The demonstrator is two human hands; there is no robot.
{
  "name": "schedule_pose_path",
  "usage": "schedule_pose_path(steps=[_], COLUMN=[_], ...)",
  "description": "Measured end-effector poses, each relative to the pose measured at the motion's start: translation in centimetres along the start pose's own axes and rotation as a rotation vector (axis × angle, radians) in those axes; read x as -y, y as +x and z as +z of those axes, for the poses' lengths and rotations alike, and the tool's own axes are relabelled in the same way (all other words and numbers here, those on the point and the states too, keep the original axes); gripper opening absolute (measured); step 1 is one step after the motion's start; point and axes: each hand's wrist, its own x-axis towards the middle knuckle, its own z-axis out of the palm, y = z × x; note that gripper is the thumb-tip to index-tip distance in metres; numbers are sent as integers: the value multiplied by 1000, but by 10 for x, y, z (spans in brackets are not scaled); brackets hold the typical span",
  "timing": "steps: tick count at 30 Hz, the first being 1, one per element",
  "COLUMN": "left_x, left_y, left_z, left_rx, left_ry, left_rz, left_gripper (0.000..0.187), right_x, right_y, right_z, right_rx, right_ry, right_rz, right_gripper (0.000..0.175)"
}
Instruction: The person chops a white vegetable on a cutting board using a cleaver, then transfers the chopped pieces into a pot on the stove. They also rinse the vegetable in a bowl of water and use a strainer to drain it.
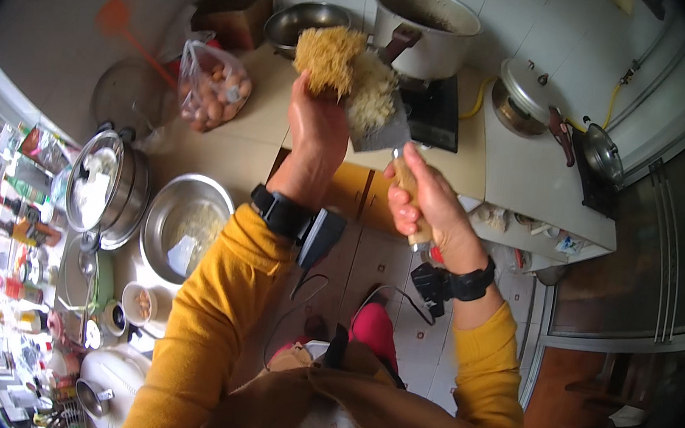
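Note:
My left hand (315,121), palm turned up, holds a golden, stringy block (329,58); I cannot tell whether it is loofah or noodles. My right hand (425,195) grips the wooden handle of a cleaver (394,132). Pale chopped bits (373,93), perhaps garlic, lie heaped on its broad blade. Block and blade are side by side, and the block hides part of the heap's left edge. Both are held up above the counter (258,120), in front of the large aluminium pot (453,45).
An induction cooktop (438,113) sits beneath the pot. Behind the block is a metal pan (283,17). To the left are a bag of eggs (213,92), a lidded steel pot (125,184) and a steel basin (159,217). A pressure cooker (520,98) stands at right.

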Motion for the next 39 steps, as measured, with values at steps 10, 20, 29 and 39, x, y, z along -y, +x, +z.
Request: schedule_pose_path(steps=[10,20,29,39], left_x=[84,123,131,191], left_y=[202,302,342,322], left_z=[186,135,133,142], left_rx=[-21,-150,220,1025], left_ry=[-15,503,1137,1815], left_rz=[-23,-43,195,752], left_gripper=[40,45,43,43], right_x=[230,307,294,277], right_y=[106,222,236,210], right_z=[-109,-195,-224,-207], right_rx=[115,-412,-169,-142], right_ry=[-34,-1319,-365,-269], right_rz=[-222,-327,-191,-148], right_gripper=[44,37,33,31])
